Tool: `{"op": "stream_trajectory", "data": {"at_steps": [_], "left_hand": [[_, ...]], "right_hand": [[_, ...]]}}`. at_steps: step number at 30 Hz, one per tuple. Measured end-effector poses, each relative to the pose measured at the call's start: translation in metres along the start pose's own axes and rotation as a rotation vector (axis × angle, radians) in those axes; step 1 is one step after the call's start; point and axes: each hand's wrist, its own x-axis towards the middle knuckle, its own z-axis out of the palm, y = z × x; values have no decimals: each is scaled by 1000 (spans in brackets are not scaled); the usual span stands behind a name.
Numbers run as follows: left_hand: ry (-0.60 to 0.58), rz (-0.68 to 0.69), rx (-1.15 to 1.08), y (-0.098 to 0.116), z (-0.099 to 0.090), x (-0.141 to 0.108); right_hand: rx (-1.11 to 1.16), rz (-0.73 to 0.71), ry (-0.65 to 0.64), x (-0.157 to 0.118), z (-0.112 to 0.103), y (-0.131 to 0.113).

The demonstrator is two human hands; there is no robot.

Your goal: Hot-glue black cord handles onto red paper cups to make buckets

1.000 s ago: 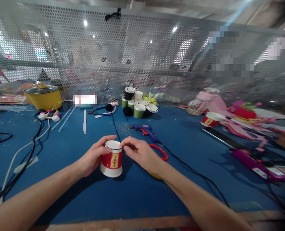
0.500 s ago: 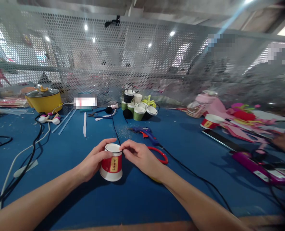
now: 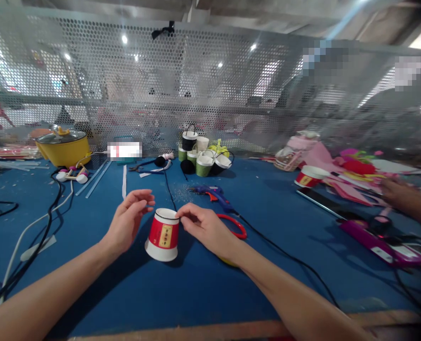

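A red and white paper cup (image 3: 162, 239) stands in front of me, its wider end down, with gold lettering on its side. A thin black cord (image 3: 171, 194) circles its narrow upper rim and runs back over the table toward a small black ball. At the rim's right edge, my right hand (image 3: 208, 229) pinches the cord between thumb and forefinger, touching the cup. My left hand (image 3: 127, 220) is off the cup, just left of it, fingers bent and apart, holding nothing.
Behind the cup lies a blue glue gun (image 3: 215, 194), its cable trailing right. Small green and black buckets (image 3: 205, 163) cluster at the back. A yellow pot (image 3: 64, 147) stands left, and a phone (image 3: 324, 203) lies right. Another person's hand (image 3: 400, 194) is at far right.
My left hand has let go of the cup and moved up and left. The cup now leans slightly differently, while my right hand stays at its rim. The other person's hand shifted left.
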Motion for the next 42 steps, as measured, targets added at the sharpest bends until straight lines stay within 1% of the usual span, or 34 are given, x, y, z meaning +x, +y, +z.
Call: {"op": "stream_trajectory", "data": {"at_steps": [1,3,7,11,13,17,19,21,23,26,28,33,37,42], "left_hand": [[46,2,12,1,-1,3],[80,-25,34,1,-4,8],[93,-107,81,-1,-8,13],[96,-137,154,-1,-5,10],[39,-162,257,1,-2,5],[-203,-164,448,1,7,-10],[-256,-155,493,-1,10,-16],[-259,-178,478,-2,12,-19],[-262,-241,408,-2,12,-19],[-314,-339,255,0,10,-19],[-355,-370,177,1,10,-20],[-401,-389,86,1,9,-21],[-433,-395,66,0,8,-21],[-467,-376,75,-1,6,-20]], "right_hand": [[7,5,-1,0,0,0],[15,12,-5,0,0,-1],[15,8,5,-1,0,-3],[5,-9,10,-1,0,-3],[-9,-12,4,0,0,-1],[-42,-23,5,0,2,3],[-43,-33,13,1,3,4],[-25,-36,20,1,3,3],[9,-30,29,1,3,0],[62,-11,35,-2,1,-8],[88,-10,30,-5,-1,-14],[131,-3,34,-9,-2,-21],[176,10,20,-9,-1,-20],[203,-10,3,-9,-2,-20]]}}
